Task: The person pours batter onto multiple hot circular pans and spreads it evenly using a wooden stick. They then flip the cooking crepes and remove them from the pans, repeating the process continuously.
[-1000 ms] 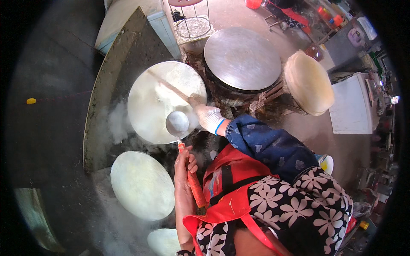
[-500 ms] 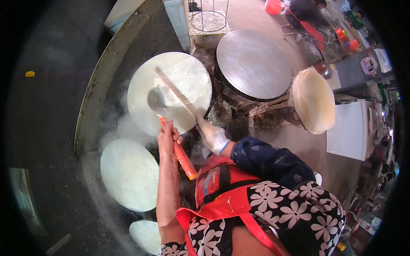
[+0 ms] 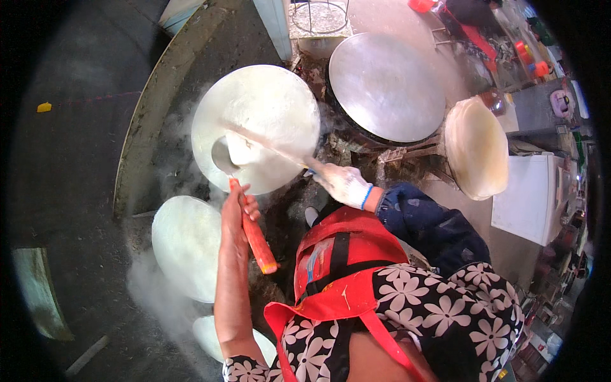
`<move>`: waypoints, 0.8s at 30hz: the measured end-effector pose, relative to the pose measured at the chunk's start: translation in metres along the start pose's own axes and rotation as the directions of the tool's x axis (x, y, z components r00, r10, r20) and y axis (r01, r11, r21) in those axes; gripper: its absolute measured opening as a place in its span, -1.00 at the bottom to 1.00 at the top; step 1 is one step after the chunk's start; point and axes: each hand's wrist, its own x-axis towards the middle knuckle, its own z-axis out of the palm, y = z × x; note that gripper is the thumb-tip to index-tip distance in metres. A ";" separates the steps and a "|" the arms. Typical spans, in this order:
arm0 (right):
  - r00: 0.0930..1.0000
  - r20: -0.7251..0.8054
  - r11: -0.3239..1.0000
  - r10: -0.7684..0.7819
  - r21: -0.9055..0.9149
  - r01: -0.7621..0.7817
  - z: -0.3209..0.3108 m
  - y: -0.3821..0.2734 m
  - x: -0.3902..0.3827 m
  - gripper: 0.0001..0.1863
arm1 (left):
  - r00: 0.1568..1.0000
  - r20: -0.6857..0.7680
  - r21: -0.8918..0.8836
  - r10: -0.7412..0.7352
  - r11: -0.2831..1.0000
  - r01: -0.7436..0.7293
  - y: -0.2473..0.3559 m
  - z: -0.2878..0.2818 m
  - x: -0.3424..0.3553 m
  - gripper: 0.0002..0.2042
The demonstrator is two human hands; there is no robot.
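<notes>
My left hand (image 3: pixel 240 205) grips the red handle of a ladle (image 3: pixel 222 155). The ladle's bowl is over the lower left part of a round griddle (image 3: pixel 267 83) coated with a pale layer of batter. A whiter patch of batter (image 3: pixel 242 150) shows beside the bowl. In a white glove, my right hand (image 3: pixel 344 183) is closed round a long thin wooden spreader (image 3: pixel 270 148). It reaches left across the griddle, blurred by motion, and its far end lies close to the ladle.
Two more pale-topped round griddles (image 3: pixel 184 248) (image 3: pixel 264 347) steam at left and below. A bare metal griddle (image 3: pixel 385 86) stands at upper right, beside a stack of thin round flatbreads (image 3: pixel 477 149) on a support. A curved wall (image 3: pixel 149 95) borders the left; a white cabinet (image 3: pixel 525 197) stands right.
The ladle and my left hand have shifted slightly left. My right hand has moved right, and the spreader's far end has come down towards the ladle. The whiter batter patch now shows.
</notes>
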 end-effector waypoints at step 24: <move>0.924 -0.333 0.951 0.188 -0.173 -0.256 0.026 -0.018 0.067 -0.40 | 0.668 0.741 -0.577 0.069 0.576 0.579 0.070 -0.034 -0.090 -0.38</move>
